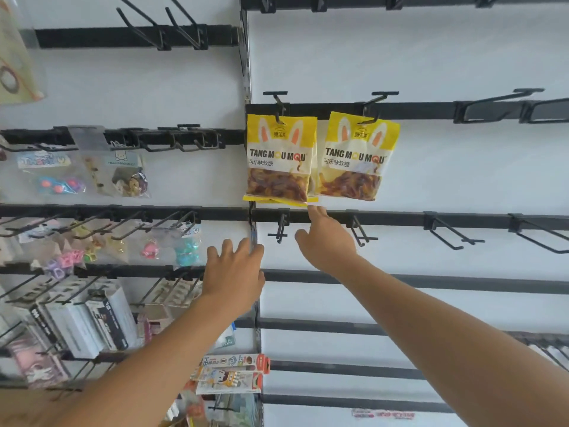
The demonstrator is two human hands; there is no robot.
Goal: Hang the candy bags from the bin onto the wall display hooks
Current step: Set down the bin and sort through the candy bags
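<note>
Two yellow candy bags with rabbit ears printed on them hang on the white wall panel. The left candy bag (279, 158) hangs from a black hook (278, 103), with another bag partly hidden behind it. The right candy bag (357, 157) hangs tilted from the neighbouring hook (377, 103). My right hand (326, 238) reaches up just under the bags, fingertips at the lower edge of the left one, holding nothing. My left hand (235, 269) is raised lower down by the panel's vertical post, fingers spread and empty. The bin is out of view.
Several bare black hooks (452, 232) stick out from the rail below the bags and further right. The left panel holds hanging toy packets (123, 177), keychains (172, 245) and boxed items (89, 322). More packs (231, 374) hang low in the middle.
</note>
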